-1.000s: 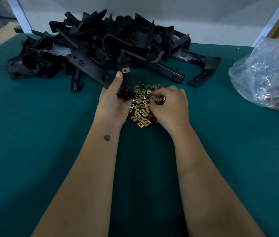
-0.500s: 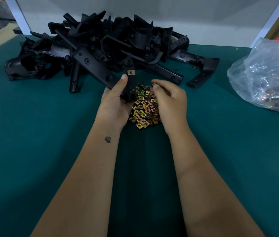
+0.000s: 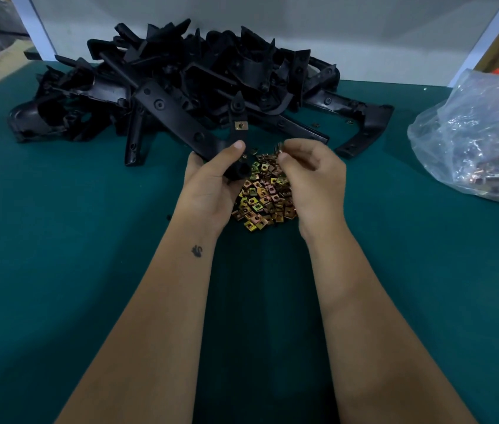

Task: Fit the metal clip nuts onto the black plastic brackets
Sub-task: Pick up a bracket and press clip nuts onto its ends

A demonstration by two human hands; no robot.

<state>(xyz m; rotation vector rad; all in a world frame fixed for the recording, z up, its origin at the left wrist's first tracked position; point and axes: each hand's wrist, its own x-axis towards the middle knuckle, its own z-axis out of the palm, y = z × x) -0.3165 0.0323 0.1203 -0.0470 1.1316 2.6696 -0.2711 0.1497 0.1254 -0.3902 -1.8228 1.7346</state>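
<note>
- Teal cloth covers the bench (image 3: 58,240), and both bare forearms reach forward across it from the near edge.
- Left hand (image 3: 211,185) grips a black plastic bracket (image 3: 236,117), fingers curled round its lower end and the thumb lying up along its face, so the bracket stands tilted above the bench.
- One brass-coloured square metal clip nut (image 3: 241,126) already sits on that held bracket, just above the thumb tip.
- Right hand (image 3: 312,179) has its fingers curled and pinches a small metal clip nut (image 3: 279,147) between thumb and fingertips, just to the right of the held bracket and apart from it; the nut is blurred and its edge is all that shows.
- Below and between the two hands lies a loose heap of brass-coloured clip nuts (image 3: 262,200) on the cloth.
- Behind the hands, at the far side of the bench, a big tangled pile of black plastic brackets (image 3: 181,81) rests against the pale back wall (image 3: 364,26).
- At the right edge sits a crumpled clear plastic bag (image 3: 481,139) with more brass-coloured parts inside it.
- A small dark tattoo (image 3: 197,250) marks the left wrist.
- Beyond the far left corner of the bench are blurred orange and blue shapes I cannot identify.
</note>
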